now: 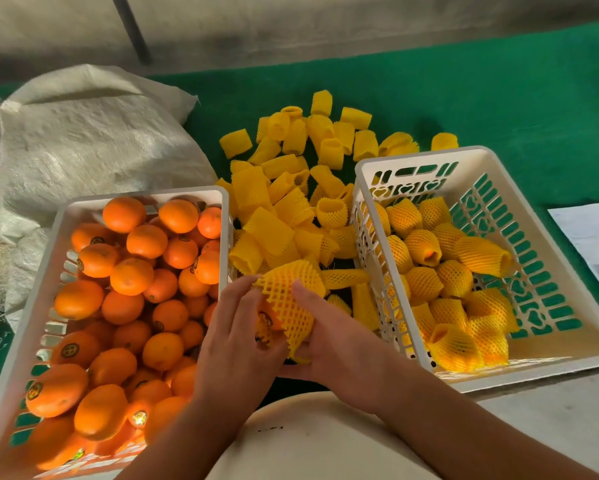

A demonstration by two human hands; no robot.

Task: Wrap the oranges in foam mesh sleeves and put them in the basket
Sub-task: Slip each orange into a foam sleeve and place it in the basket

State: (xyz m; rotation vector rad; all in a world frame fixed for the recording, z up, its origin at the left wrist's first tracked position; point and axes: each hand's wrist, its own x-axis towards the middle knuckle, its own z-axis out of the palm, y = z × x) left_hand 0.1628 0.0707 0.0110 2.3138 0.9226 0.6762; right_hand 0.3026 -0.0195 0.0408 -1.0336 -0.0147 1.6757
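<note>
Head view: left hand [237,337] and right hand [329,344] together hold one orange [266,322] with a foam mesh sleeve [289,303] stretched partly over it, in the gap between the two baskets. Left fingers curl round the exposed fruit; the right hand grips the sleeve, thumb on the mesh. Unwrapped oranges fill the left basket [54,230]; wrapped ones lie in the right basket [564,261]. Spare sleeves [291,188] are piled on the green mat [499,98] behind.

Recommended procedure: keep the fruit steady in the left hand, draw the mesh evenly until the fruit sits centred, then transfer it to the right basket.
</note>
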